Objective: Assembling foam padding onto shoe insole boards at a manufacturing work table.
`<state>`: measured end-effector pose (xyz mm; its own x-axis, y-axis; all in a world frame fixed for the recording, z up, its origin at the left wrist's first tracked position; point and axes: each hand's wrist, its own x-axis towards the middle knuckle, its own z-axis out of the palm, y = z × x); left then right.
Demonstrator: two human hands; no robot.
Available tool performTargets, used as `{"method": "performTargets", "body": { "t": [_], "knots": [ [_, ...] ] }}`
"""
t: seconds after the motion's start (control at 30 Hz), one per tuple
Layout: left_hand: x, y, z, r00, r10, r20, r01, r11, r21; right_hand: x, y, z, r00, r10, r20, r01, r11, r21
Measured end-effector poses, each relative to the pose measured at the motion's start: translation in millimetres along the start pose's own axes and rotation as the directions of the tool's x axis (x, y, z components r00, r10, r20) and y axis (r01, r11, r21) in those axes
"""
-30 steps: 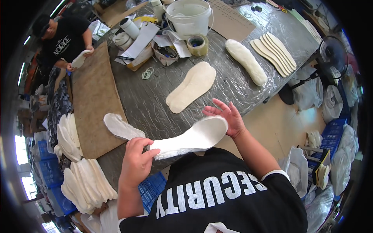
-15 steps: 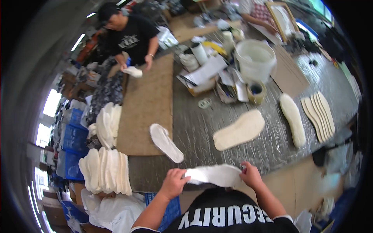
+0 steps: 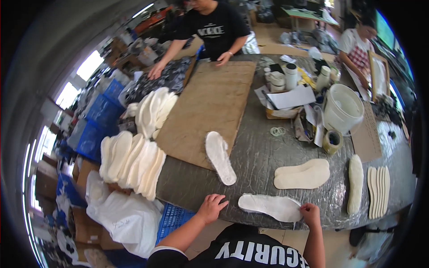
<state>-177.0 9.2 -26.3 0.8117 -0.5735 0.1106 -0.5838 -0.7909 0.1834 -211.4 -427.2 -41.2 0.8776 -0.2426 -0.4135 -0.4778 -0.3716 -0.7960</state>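
Note:
A white fleecy shoe insole [image 3: 269,207] lies at the table's near edge, its right end pinched in my right hand [image 3: 310,214]. My left hand [image 3: 213,209] rests by the edge, fingers apart, holding nothing, a short gap left of that insole. Beyond my left hand, another white insole [image 3: 220,158] slants across the cardboard sheet's corner. Cream insole pieces [image 3: 301,174] lie farther right; whether one or two overlap I cannot tell. Near the right end are a narrow cream stack [image 3: 355,184] and a fanned row of insoles [image 3: 379,192].
Piles of insoles [image 3: 132,165] line the left edge, beside a brown cardboard sheet [image 3: 208,107]. A white bucket [image 3: 343,109], a tape roll [image 3: 332,142] and bottles stand at the back right. A co-worker [image 3: 210,31] leans over the far end; another person [image 3: 356,47] sits at far right.
My left hand has let go of the insole, which now lies on the table. The view has shifted. The co-worker's hand no longer holds an insole and reaches over a dark pile.

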Motion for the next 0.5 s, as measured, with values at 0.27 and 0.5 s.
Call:
{"method": "performTargets", "body": {
  "t": [0.27,0.5],
  "knots": [
    [24.5,-12.4,-24.4,0.802,-0.561,-0.205,0.531,0.827,-0.185,-8.4,5.6,2.2,0.982,-0.185,-0.039,0.186,0.982,0.035],
    [104.3,8.0,-14.7,0.869,-0.330,-0.370,0.129,0.870,-0.476,-11.9,19.6,16.4,0.938,-0.314,-0.148,0.329,0.940,0.089]
  ]
}}
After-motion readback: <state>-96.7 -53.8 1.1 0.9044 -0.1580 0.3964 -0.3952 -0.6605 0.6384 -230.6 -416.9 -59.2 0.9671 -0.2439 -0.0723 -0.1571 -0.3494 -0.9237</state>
